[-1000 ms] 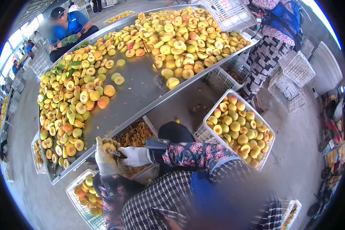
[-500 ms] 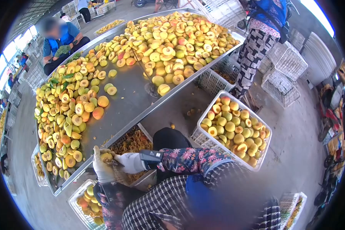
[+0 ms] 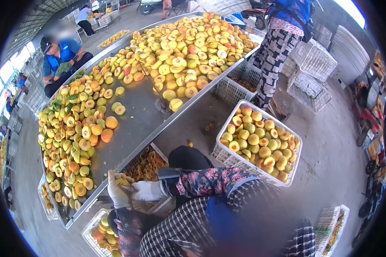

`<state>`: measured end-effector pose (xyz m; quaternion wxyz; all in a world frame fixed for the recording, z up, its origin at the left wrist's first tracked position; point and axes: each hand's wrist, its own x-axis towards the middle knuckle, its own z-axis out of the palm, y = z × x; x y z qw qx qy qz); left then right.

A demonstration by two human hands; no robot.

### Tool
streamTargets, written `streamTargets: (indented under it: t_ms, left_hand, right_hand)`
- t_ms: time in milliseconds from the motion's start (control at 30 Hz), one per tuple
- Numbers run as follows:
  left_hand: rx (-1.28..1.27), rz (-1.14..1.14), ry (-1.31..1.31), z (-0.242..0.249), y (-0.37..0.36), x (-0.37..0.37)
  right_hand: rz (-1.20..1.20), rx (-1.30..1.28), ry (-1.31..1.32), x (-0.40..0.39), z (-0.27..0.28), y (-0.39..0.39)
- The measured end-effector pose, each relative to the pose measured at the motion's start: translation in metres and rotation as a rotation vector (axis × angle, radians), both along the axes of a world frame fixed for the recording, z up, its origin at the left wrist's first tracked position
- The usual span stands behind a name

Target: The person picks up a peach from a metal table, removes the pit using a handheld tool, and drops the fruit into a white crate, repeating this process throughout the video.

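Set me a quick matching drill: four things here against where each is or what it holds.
1. small green leaves
2. brown-orange fruit scraps
3. white plastic crate right of the hands
4. white-gloved left hand

A. holds yellow fruit, next to the right hand
B. among fruit on the silver metal table
C. heaped with yellow-orange fruit
D. below the table's near edge

Pairs: 1-B, 2-D, 3-C, 4-A

Metal table [image 3: 135, 122]: it has raised rim
Far part: big heap of cut yellow fruit [image 3: 193, 47]
Left part: another fruit heap [image 3: 68, 145], few green leaves [image 3: 72, 98]
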<state>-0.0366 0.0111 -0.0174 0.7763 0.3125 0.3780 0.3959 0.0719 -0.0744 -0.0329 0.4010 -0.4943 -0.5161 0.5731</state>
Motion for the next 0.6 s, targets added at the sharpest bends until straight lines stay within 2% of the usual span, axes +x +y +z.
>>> streamTargets:
  t_ms: [100,200,267,300,367,400,433,467,500,533,567,600]
  left_hand:
    - [-0.014,0.042,-0.025,0.006,0.001,0.002]
    - [-0.043,0.098,-0.021,0.006,-0.001,0.002]
    - [-0.095,0.126,-0.064,0.001,0.002,0.001]
    - [-0.078,0.082,-0.073,0.001,0.002,-0.001]
    - [-0.047,0.006,-0.094,0.000,0.002,-0.006]
    - [0.000,-0.112,-0.130,-0.008,0.006,-0.014]
    - [0.131,-0.158,0.018,-0.011,0.009,-0.020]
    - [0.042,-0.100,-0.091,0.010,-0.007,-0.004]
    - [0.069,-0.087,-0.079,0.007,-0.004,-0.006]
    - [0.243,-0.073,0.112,-0.004,0.003,-0.011]
    - [0.140,0.156,0.140,-0.008,0.002,-0.003]
    - [0.171,0.061,0.061,0.012,-0.003,0.002]
  right_hand:
    - [-0.014,0.083,0.154,-0.007,-0.022,0.009]
    - [-0.080,0.082,-0.475,-0.003,0.003,-0.002]
    - [-0.064,0.163,-0.484,0.000,-0.003,-0.003]
    - [-0.056,0.201,-0.491,0.002,-0.005,-0.004]
    - [0.048,0.082,-0.484,0.015,0.018,-0.003]
    - [0.044,0.165,-0.503,0.023,0.009,0.000]
    - [0.057,0.252,-0.511,0.027,-0.003,0.005]
    - [0.054,0.338,-0.443,0.030,-0.004,0.005]
    - [0.078,0.423,-0.333,0.028,-0.005,0.006]
    - [0.136,0.437,-0.502,0.026,-0.004,0.009]
    - [0.036,0.125,-0.025,0.014,-0.016,0.009]
    - [-0.082,0.082,0.205,0.004,-0.035,0.010]
